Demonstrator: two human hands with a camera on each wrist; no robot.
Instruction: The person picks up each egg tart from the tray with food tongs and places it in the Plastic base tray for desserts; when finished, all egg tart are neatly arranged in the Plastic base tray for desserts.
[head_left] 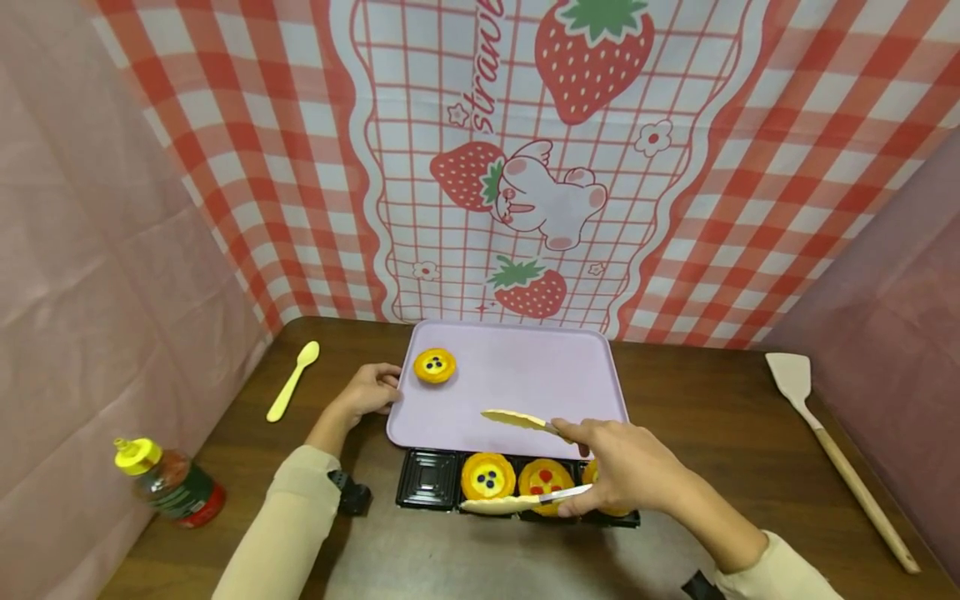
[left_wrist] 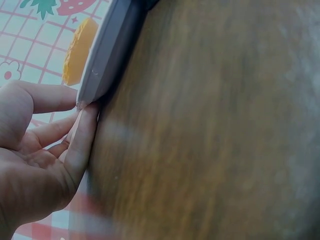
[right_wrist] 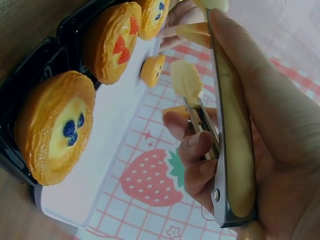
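Observation:
My left hand (head_left: 367, 390) pinches the left rim of a lilac tray (head_left: 540, 367), thumb and fingers on either side of its edge in the left wrist view. An egg tart (head_left: 435, 366) with blueberries sits at the tray's left end. My right hand (head_left: 633, 467) grips metal tongs (head_left: 517, 419) with cream tips, spread apart with nothing between them. One tip overlaps the front of a black compartment box (head_left: 429, 479) holding a blueberry tart (head_left: 487, 475), a strawberry tart (head_left: 544, 479) and, partly hidden behind my hand, another blueberry tart (right_wrist: 55, 130). The box's left compartment is empty.
On the left lie a pale yellow spoon (head_left: 294, 381) and a squeeze bottle (head_left: 176, 487) with a yellow cap. At the far right is a spatula (head_left: 840, 458) with a wooden handle. A strawberry-print checked cloth (head_left: 300, 167) hangs behind the tray.

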